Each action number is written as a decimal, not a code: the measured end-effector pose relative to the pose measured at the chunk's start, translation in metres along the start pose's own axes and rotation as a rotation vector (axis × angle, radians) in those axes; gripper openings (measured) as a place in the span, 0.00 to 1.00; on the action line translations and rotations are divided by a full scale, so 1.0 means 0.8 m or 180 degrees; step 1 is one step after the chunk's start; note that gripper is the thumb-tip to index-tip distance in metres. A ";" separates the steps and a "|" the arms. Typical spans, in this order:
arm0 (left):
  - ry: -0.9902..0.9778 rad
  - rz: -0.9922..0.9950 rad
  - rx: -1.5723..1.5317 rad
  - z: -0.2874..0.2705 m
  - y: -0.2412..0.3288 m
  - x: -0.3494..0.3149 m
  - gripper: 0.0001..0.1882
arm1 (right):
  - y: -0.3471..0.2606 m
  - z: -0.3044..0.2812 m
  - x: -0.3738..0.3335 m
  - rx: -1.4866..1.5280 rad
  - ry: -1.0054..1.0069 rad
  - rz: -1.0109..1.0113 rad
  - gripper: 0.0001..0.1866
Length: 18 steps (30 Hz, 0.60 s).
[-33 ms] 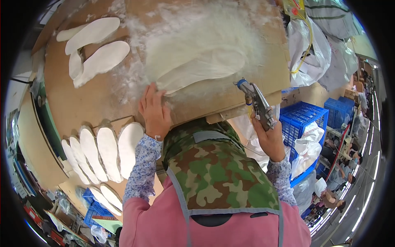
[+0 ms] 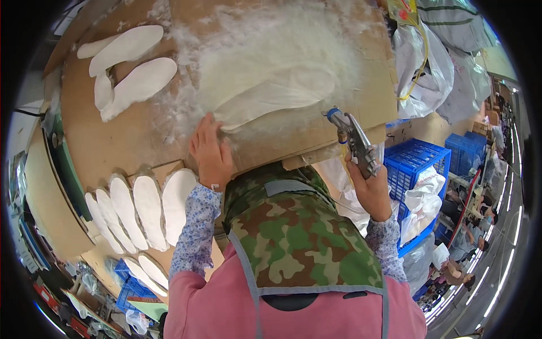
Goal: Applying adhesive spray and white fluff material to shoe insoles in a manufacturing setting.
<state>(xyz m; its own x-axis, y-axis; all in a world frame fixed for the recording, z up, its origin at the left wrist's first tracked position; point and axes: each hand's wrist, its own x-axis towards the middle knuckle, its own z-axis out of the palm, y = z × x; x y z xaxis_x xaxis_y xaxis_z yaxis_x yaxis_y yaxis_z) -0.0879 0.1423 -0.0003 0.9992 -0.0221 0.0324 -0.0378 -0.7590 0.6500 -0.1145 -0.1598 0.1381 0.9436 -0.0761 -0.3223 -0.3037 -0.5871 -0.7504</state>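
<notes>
A white insole lies on the cardboard worktop in front of me, inside a patch of white fuzzy residue. My left hand rests at the insole's left end, fingers stretched out and their tips touching or nearly touching its edge. Wrapped in my right hand is a metal spray gun with a blue ring at its nozzle. The nozzle stands near the insole's right end, apart from it and tilted up to the left. Whether a finger presses the trigger I cannot make out.
Several white insoles overlap at the far left of the cardboard. More insoles stand in a row at the near left. To the right are a blue crate holding white plastic and a hanging clear bag. People sit beyond.
My left hand and the insole have shifted very slightly to the left. The spray gun has hardly moved in my right hand.
</notes>
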 end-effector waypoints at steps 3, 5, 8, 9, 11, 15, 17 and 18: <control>0.0244 -0.0270 -0.0315 0.004 0.001 0.022 0.25 | 0.008 -0.015 0.002 -0.0098 0.0055 0.0175 0.11; 0.0295 -0.0315 -0.0173 0.007 0.004 0.035 0.25 | 0.022 -0.019 0.003 0.0135 0.0226 0.0049 0.11; 0.0202 -0.0456 0.0125 0.010 0.008 0.051 0.21 | 0.031 -0.030 0.009 0.0476 0.0490 -0.0171 0.11; 0.0168 -0.0401 0.0288 0.012 0.002 0.055 0.19 | 0.029 -0.041 0.008 0.0568 0.0475 0.0186 0.11; 0.0172 -0.0365 0.0488 0.018 -0.002 0.063 0.17 | 0.044 -0.054 0.011 0.1125 0.0610 0.0395 0.12; -0.0076 -0.0628 0.0644 0.013 -0.012 0.080 0.11 | 0.068 -0.086 0.035 0.1474 0.0805 0.0006 0.19; -0.0029 -0.0653 0.0548 -0.007 -0.006 0.080 0.09 | 0.088 -0.107 0.044 0.1415 0.0638 0.0165 0.24; -0.0196 -0.1150 -0.0822 -0.023 0.014 0.082 0.09 | 0.094 -0.114 0.048 0.1437 0.0587 0.0203 0.24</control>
<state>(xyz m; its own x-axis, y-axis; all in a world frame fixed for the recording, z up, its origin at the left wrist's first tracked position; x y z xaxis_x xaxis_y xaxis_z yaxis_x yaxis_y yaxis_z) -0.0231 0.1444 0.0227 0.9473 0.1700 -0.2716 0.3201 -0.5380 0.7798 -0.0887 -0.2799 0.1220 0.9164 -0.2660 -0.2989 -0.3502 -0.1717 -0.9208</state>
